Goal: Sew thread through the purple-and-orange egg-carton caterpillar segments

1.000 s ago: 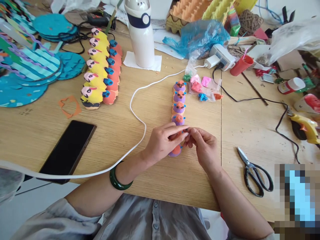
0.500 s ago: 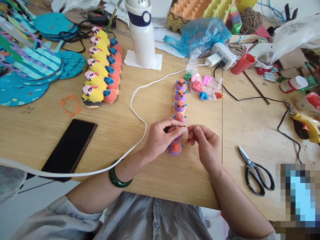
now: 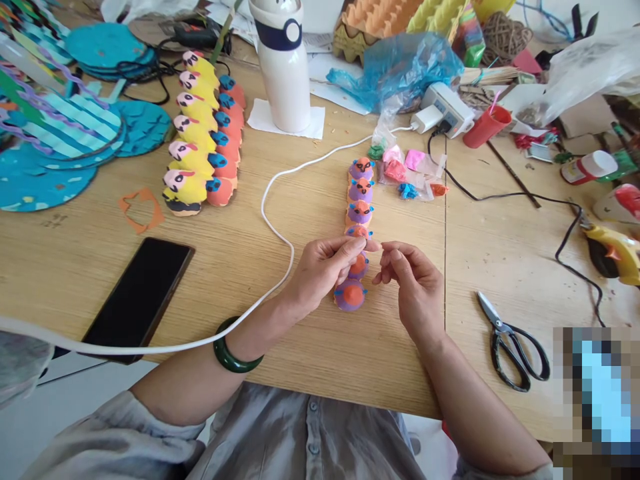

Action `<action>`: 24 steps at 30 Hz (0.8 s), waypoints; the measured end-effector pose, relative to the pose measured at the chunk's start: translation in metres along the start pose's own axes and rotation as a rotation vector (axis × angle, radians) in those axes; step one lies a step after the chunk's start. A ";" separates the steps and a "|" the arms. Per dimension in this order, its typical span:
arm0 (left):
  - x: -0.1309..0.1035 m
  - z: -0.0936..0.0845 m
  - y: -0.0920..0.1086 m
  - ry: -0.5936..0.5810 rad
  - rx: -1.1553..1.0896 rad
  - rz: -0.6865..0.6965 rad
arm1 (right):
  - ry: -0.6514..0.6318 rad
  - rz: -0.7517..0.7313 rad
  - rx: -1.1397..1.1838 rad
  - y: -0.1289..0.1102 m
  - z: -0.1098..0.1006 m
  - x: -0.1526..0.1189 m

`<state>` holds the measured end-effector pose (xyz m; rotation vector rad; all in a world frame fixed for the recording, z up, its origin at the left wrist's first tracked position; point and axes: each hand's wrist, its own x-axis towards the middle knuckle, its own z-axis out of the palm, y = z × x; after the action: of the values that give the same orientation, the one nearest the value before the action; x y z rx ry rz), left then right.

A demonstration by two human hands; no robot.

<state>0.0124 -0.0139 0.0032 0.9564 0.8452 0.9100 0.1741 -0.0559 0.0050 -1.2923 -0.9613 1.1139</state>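
A strip of purple bumps with orange faces and small blue ears (image 3: 360,193) stands on the table in front of me. The farther bumps carry dark eye marks; the two nearest orange faces are plain. My left hand (image 3: 325,270) is closed in a pinch over the strip, thumb against the fingers, partly covering a middle bump. Whatever lies in that pinch is too small to name. Just right of the strip, my right hand (image 3: 413,283) has thumb and forefinger pressed together, their tips close to the left fingertips. I cannot make out anything between them.
A white cable (image 3: 280,230) curves across the table past a phone (image 3: 140,297). Scissors (image 3: 510,343) lie at right, small bags of coloured clay (image 3: 407,167) beyond the strip. Yellow and orange bump strips (image 3: 195,140) and a white bottle (image 3: 285,80) stand farther back.
My left thumb has drawn back and the fingertips of both hands have parted slightly. The plain orange face beneath my left hand shows more now.
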 end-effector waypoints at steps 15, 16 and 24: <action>-0.004 0.003 0.010 -0.179 0.162 0.007 | -0.194 -0.200 -0.069 -0.005 -0.005 -0.002; -0.004 0.003 0.011 -0.178 0.165 0.008 | -0.181 -0.208 -0.064 -0.004 -0.005 -0.001; -0.002 0.001 0.008 -0.095 0.205 0.042 | -0.129 -0.198 0.008 0.003 -0.004 0.002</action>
<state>0.0107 -0.0140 0.0116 1.1895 0.8512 0.8178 0.1781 -0.0546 0.0014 -1.1026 -1.1536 1.0543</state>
